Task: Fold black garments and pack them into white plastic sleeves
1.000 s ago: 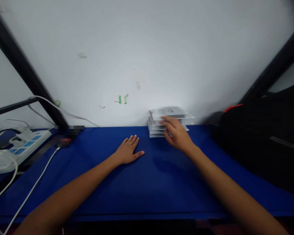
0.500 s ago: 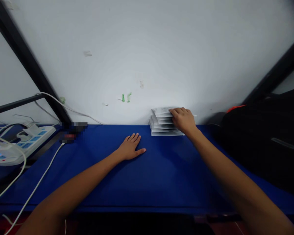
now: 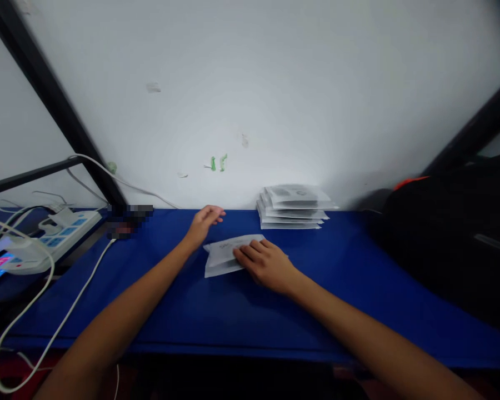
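White, flat, translucent packet (image 3: 223, 255) with faint grey markings sits at the middle of a smooth blue table (image 3: 216, 316), its right end covered by the bare right hand (image 3: 266, 264). From my distant post I see that hand's fingers bent over the packet from above; its thumb is hidden, so I cannot tell whether they pinch the packet or merely press on it. The bare left hand (image 3: 202, 222) hangs just beyond the packet's far left corner, fingers loosely curled, holding nothing and apart from it.

Beyond, to the right, a neat stack of similar white packets (image 3: 291, 211) stands near the pale grey wall (image 3: 283, 100), well clear of both hands.

As I judge it, the step in hand is handling this single packet on the tabletop, and a light touch serves best. I would spread the right fingers flat to avoid creasing what looks like thin, slippery film, and let the left hand steady the free left end before any turn. Pressing hard on one end could, I reckon, swing the other askew, since the packet lies slightly aslant.
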A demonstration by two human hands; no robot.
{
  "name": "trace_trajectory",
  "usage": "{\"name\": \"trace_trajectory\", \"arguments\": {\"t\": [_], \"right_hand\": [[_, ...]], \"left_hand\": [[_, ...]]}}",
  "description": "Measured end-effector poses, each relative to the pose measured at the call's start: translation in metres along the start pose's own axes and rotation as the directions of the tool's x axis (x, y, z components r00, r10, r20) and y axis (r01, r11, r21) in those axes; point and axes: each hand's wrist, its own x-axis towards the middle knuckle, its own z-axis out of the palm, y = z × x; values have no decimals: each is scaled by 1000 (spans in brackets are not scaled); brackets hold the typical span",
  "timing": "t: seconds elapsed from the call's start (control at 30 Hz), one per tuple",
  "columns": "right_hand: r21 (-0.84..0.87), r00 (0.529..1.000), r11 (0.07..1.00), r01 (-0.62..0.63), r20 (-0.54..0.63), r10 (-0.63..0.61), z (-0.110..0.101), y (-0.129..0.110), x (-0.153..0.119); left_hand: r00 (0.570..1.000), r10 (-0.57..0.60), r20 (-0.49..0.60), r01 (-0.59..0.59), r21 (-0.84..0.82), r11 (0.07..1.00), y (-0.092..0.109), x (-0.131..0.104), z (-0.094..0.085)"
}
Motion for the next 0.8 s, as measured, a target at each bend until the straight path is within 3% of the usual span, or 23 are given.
{"name": "trace_trajectory", "arguments": {"t": [0.03, 0.07, 0.13, 0.2, 0.37, 0.53, 0.8], "right_hand": [[11, 1000, 1000, -1, 9, 1, 7, 1, -1], [29, 1000, 1000, -8, 11, 7, 14, 2, -2], [81, 1000, 996, -25, -4, 26, 21, 7, -5], [134, 999, 990, -33, -23, 36, 21, 14, -10], [150, 991, 980, -132, 14, 131, 9, 37, -21], [69, 939, 938, -339, 91, 332, 5, 55, -32], [154, 944, 932, -329, 31, 329, 6, 39, -26]], "left_hand": [[994, 56, 97, -58, 20, 998, 10, -9, 3], [936, 173, 307, -219, 120, 968, 18, -18, 9], [764, 261, 591, -508, 301, 807, 30, -36, 22], [699, 211, 684, -621, 432, 654, 32, -48, 33], [725, 165, 668, -661, 610, 437, 20, -43, 32], [743, 305, 596, -668, 687, 286, 19, -35, 22], [735, 399, 548, -663, 705, 252, 12, -39, 28]]}}
